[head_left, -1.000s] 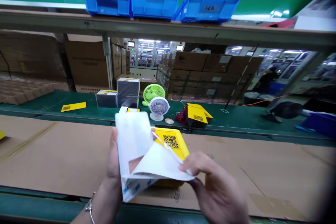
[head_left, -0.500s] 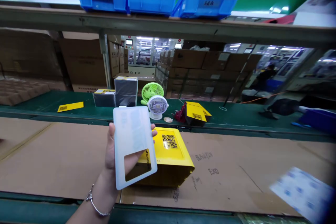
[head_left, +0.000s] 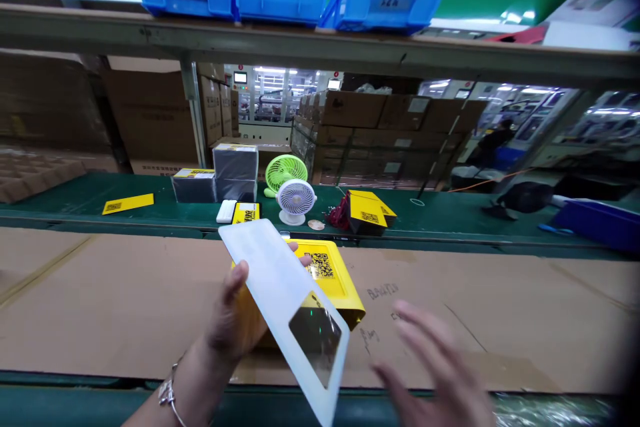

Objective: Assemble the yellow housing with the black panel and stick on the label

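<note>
Holding up the panel (head_left: 280, 273) in the air at 6 to 7 o'clock in the view, tilted, with the windowed end low. By judgement, at a one-handed handling step. Gripped in the left hand (head_left: 237, 320) at the panel's 9 o'clock, with the thumb at the near long edge and fingertips showing past the far one. At 4 o'clock from the panel, the right hand (head_left: 440, 373): blurred, with fingers spread well open, apparently touching nothing. For any further turn, likely to need a steady edge hold, without bending the panel. Partly behind the panel, towards 2 o'clock: the yellow box (head_left: 345, 280), on cardboard (head_left: 150, 307). Farther off, the white fan (head_left: 296, 199) at 12 o'clock and a yellow card (head_left: 129, 203) at 10.
</note>
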Demonstrator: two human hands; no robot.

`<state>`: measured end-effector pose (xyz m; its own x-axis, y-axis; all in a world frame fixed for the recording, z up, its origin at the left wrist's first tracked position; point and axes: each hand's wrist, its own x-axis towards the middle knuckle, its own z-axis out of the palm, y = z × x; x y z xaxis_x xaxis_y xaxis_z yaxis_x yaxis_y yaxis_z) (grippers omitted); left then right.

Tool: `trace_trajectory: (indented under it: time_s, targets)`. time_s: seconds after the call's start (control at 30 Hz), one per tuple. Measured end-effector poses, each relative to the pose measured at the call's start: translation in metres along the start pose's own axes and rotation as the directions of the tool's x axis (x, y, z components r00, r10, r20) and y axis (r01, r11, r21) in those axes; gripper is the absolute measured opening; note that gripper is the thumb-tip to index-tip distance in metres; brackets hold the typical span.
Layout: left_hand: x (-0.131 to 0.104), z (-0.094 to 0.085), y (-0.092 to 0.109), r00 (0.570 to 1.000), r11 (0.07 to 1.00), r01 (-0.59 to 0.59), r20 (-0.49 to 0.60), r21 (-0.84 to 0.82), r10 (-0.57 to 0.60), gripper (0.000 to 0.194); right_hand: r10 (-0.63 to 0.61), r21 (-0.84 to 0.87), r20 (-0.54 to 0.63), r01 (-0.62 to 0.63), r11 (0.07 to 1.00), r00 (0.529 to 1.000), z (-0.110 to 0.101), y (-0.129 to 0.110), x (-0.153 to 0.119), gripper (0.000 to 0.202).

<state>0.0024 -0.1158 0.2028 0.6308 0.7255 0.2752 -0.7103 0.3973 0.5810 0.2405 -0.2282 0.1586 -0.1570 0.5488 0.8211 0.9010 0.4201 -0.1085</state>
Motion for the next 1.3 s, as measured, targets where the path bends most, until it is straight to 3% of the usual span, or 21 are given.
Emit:
trace_trajectory:
  time_s: [0.1, 0.17, 0.2, 0.23, 0.3, 0.37, 0.4, 0.43, 0.5, 0.53, 0.67, 0.73, 0.83, 0.97, 1.13, 1.3]
  targets:
    - [-0.007, 0.001, -0.001, 0.997, 0.983, 0.082, 0.003, 0.165, -0.083, 0.082, -0.188, 0.164, 0.056, 0.177, 0.97, 0.981, 0.028, -0.033, 0.028, 0.063]
    - [-0.01, -0.002, 0.005, 0.999, 0.915, 0.046, -0.038, 0.401, -0.033, 0.096, -0.123, 0.251, 0.034, 0.11, 0.962, 0.992, 0.035, -0.044, 0.042, 0.056]
    - [-0.012, -0.003, 0.009, 0.996, 0.822, -0.008, -0.064, 0.569, 0.055, 0.105, -0.023, 0.29, 0.023, 0.015, 0.957, 0.999, 0.035, -0.046, 0.048, 0.05]
    - [-0.012, -0.004, 0.015, 0.984, 0.66, -0.059, -0.068, 0.749, 0.165, 0.116, 0.104, 0.336, 0.023, -0.106, 0.936, 0.994, 0.034, -0.047, 0.053, 0.044]
    - [-0.012, -0.004, 0.027, 0.947, 0.153, -0.111, 0.058, 0.982, 0.318, 0.128, 0.358, 0.465, 0.093, -0.358, 0.809, 0.929, 0.031, -0.045, 0.063, 0.035]
    - [-0.01, -0.001, 0.04, 0.942, -0.326, -0.144, 0.231, 0.934, 0.245, 0.119, 0.483, 0.599, 0.262, -0.533, 0.598, 0.836, 0.029, -0.042, 0.072, 0.038]
    - [-0.007, 0.0, 0.046, 0.949, -0.467, -0.171, 0.272, 0.867, 0.158, 0.108, 0.5, 0.643, 0.344, -0.588, 0.491, 0.795, 0.029, -0.04, 0.076, 0.044]
    - [-0.004, 0.0, 0.05, 0.959, -0.542, -0.192, 0.275, 0.818, 0.075, 0.096, 0.506, 0.668, 0.406, -0.625, 0.404, 0.761, 0.03, -0.038, 0.078, 0.049]
    - [0.004, -0.004, 0.057, 0.976, -0.569, -0.182, 0.216, 0.802, -0.008, 0.082, 0.526, 0.662, 0.452, -0.666, 0.344, 0.721, 0.035, -0.032, 0.08, 0.059]
    - [0.009, -0.008, 0.058, 0.984, -0.552, -0.159, 0.179, 0.819, -0.017, 0.079, 0.54, 0.623, 0.439, -0.676, 0.394, 0.718, 0.038, -0.027, 0.079, 0.062]
    - [0.026, -0.031, 0.057, 0.997, -0.423, -0.082, 0.074, 0.902, -0.036, 0.08, 0.485, 0.242, 0.383, -0.592, 0.768, 0.786, 0.05, -0.002, 0.063, 0.053]
    - [0.03, -0.04, 0.053, 0.996, -0.354, -0.064, 0.039, 0.933, -0.077, 0.08, 0.46, 0.13, 0.433, -0.559, 0.819, 0.775, 0.053, 0.011, 0.054, 0.046]
    - [0.033, -0.045, 0.048, 0.994, -0.296, -0.032, 0.0, 0.955, -0.106, 0.078, 0.479, 0.147, 0.472, -0.602, 0.785, 0.74, 0.055, 0.023, 0.045, 0.047]
    - [0.036, -0.041, 0.045, 0.991, -0.28, -0.038, 0.0, 0.959, -0.132, 0.079, 0.513, 0.293, 0.468, -0.674, 0.678, 0.719, 0.056, 0.033, 0.042, 0.049]
    - [0.046, -0.035, 0.046, 0.983, -0.317, -0.071, 0.013, 0.946, -0.183, 0.083, 0.501, 0.417, 0.52, -0.718, 0.557, 0.691, 0.053, 0.038, 0.045, 0.046]
    - [0.046, -0.042, 0.043, 0.978, -0.386, -0.097, 0.016, 0.917, -0.209, 0.088, 0.484, 0.38, 0.568, -0.734, 0.563, 0.666, 0.047, 0.039, 0.05, 0.044]
